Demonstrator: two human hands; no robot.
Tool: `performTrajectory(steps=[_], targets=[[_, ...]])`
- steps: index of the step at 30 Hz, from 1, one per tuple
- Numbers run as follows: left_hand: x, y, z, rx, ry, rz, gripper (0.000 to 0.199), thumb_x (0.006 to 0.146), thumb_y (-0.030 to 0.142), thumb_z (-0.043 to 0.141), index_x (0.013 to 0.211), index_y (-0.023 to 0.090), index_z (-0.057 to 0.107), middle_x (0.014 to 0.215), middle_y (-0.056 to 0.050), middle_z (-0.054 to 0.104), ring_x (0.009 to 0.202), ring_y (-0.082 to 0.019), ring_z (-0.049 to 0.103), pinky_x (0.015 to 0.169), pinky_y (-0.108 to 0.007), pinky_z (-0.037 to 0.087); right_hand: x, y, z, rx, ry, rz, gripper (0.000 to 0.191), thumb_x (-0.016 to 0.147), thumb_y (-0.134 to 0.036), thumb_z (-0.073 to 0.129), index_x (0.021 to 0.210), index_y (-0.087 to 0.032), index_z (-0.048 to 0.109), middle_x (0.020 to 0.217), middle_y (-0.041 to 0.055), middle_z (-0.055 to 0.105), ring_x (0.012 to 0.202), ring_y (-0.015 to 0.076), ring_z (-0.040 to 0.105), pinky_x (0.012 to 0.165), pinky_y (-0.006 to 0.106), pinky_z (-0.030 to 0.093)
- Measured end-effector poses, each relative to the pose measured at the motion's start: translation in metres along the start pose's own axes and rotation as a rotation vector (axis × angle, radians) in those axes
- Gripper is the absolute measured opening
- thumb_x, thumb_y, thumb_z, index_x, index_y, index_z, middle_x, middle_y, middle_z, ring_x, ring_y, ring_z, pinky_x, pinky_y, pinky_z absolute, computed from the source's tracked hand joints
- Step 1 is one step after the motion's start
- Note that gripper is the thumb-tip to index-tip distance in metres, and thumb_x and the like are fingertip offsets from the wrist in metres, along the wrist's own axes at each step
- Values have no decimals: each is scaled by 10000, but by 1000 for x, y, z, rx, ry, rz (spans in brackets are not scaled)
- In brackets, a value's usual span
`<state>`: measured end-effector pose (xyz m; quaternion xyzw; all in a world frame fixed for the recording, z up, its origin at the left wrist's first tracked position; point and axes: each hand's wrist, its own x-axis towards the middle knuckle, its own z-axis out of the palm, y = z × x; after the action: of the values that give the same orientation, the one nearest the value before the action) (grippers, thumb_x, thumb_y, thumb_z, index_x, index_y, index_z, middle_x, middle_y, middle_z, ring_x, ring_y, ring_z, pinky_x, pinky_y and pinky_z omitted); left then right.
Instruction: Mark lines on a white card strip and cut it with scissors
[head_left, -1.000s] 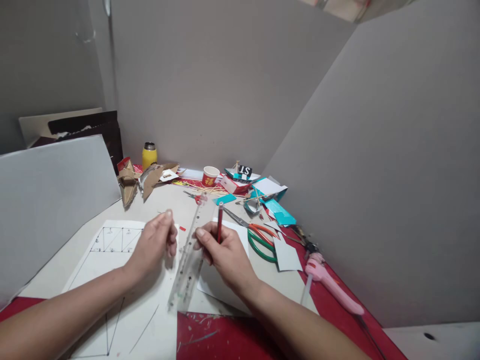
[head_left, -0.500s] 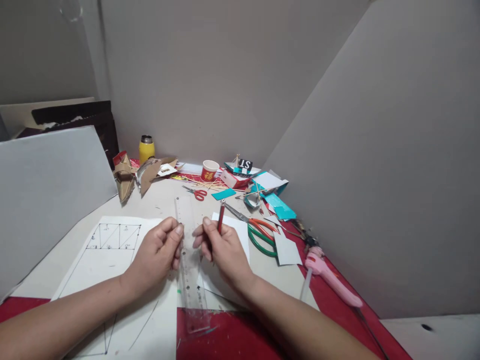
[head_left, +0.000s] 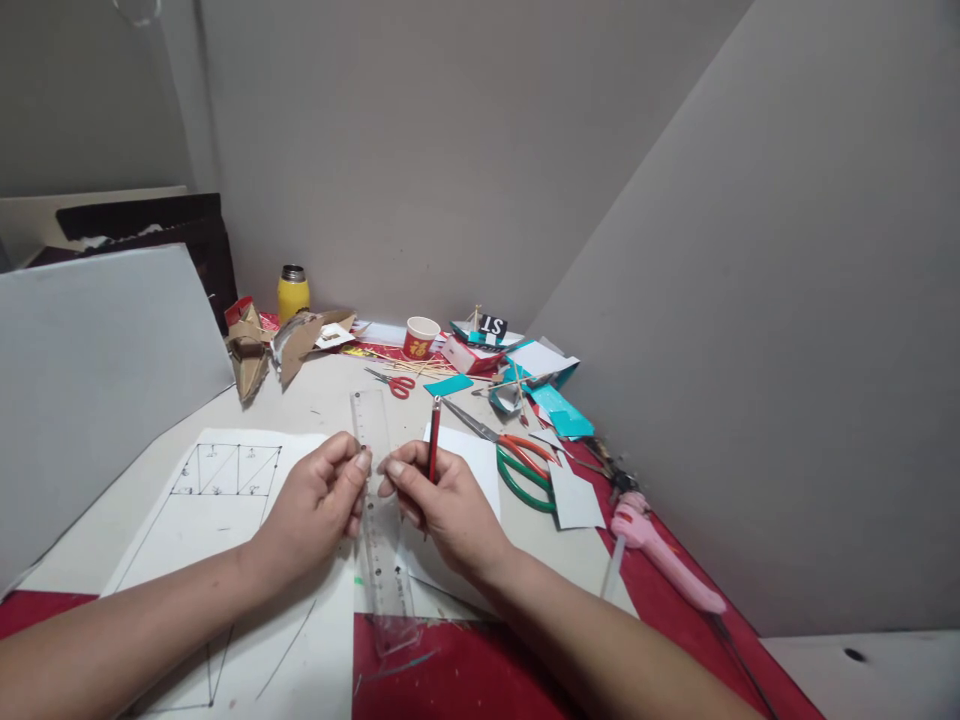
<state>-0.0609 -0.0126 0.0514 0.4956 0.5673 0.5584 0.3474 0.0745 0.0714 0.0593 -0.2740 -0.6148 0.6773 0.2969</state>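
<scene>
A clear plastic ruler (head_left: 388, 580) stands lengthwise in front of me, its near end over the red cloth. My left hand (head_left: 322, 490) pinches its left edge between thumb and fingers. In my right hand (head_left: 442, 495) a red and black pencil (head_left: 434, 435) points upward, held in the crook of the thumb. The right fingertips are at the ruler's right edge; I cannot tell if they touch it. Under my left forearm lies a large white sheet (head_left: 180, 560) with a pencil-drawn grid and long lines. A smaller white sheet (head_left: 480, 460) is partly covered by my right hand.
Large scissors (head_left: 525, 475) with orange and green handles and a pink glue gun (head_left: 660, 560) lie at right. Small red scissors (head_left: 401, 385), a paper cup (head_left: 421, 338), sticks and teal scraps are farther back. A yellow bottle (head_left: 293, 295) and torn cardboard (head_left: 300, 345) stand back left.
My right hand has shifted slightly left, its fingertips closer to the ruler. The pencil moved left with it and is more upright. My left hand stays on the ruler.
</scene>
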Motion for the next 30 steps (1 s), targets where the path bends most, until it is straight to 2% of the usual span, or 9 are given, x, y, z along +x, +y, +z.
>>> performTrajectory(steps=[10,15,20,26,30], targets=[[3,0,0,-69,-24,-31,318,959,419,460,715,220,417,544,88,487,435,-77,493,463,-208,414,0,10,2,95,16,1,303,798,-435,693,734,-163,577,643,-14,642,398,41,365,384,193,234],[1,1,1,-73,-72,-36,304,959,422,457,739,213,443,559,87,492,428,-72,498,448,-200,418,1,12,3,34,69,-25,363,834,-474,659,673,-161,568,525,-41,565,391,45,351,387,190,239],[1,2,0,-143,-113,-81,324,950,436,466,718,211,438,550,86,495,407,-74,503,426,-199,417,1,8,4,44,81,-22,459,860,-550,583,649,-143,605,486,-20,565,360,48,360,380,199,237],[3,2,-1,-154,-62,-70,320,949,423,484,717,203,470,539,83,502,415,-80,508,448,-210,427,-3,1,3,102,31,-13,202,782,-348,676,774,-149,644,632,-8,652,390,42,373,385,193,249],[2,2,-1,-136,-64,-52,320,950,427,487,721,204,475,541,84,501,418,-76,503,444,-203,415,-4,1,3,86,48,2,190,779,-332,670,730,-166,591,587,-23,641,386,45,356,380,191,241]])
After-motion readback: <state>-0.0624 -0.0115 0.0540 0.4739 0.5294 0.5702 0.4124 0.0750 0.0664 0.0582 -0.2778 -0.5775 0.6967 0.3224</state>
